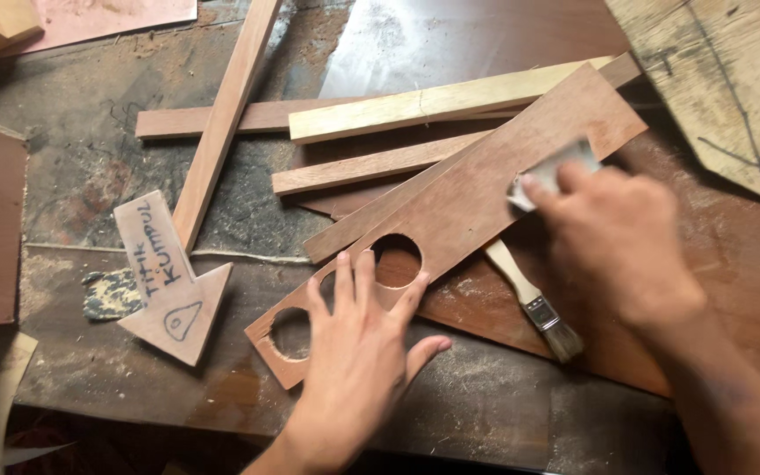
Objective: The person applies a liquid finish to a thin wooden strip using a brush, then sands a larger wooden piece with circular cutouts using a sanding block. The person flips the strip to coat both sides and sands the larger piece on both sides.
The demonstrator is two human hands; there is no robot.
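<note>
Reddish-brown plywood makes up the long board (477,189) under both hands, a flat strip with round holes cut through its near end, lying slantwise across the dusty workbench (485,405). The left hand (358,347) lies flat on that near end, its fingers (364,277) spread wide and empty, pressing the board down; one hole (397,261) opens just past the fingertips, and another hole (291,333) sits just off the thumb side of the palm. The right hand (613,233) is further along the board, its fingers curled tight around a small pale piece of sandpaper (554,171) that they press against the wood near the board's far end; the hand is slightly blurred.

Just beneath the right palm, between the two hands, a small paintbrush (531,301) with a pale wooden handle, metal ferrule and dark bristles lies partly under the board's edge. Beyond the left fingertips several wooden slats (380,114) are stacked loosely, a pale one on top, and a long slat (222,119) crosses them at an angle. Out past the left little finger an arrow-shaped wooden sign (173,295) with handwriting rests on the bench, a worn scrap of dark sandpaper (112,295) touching its far side. Well beyond the right knuckles lies a larger pale arrow-shaped board (723,84) with pencil lines.
</note>
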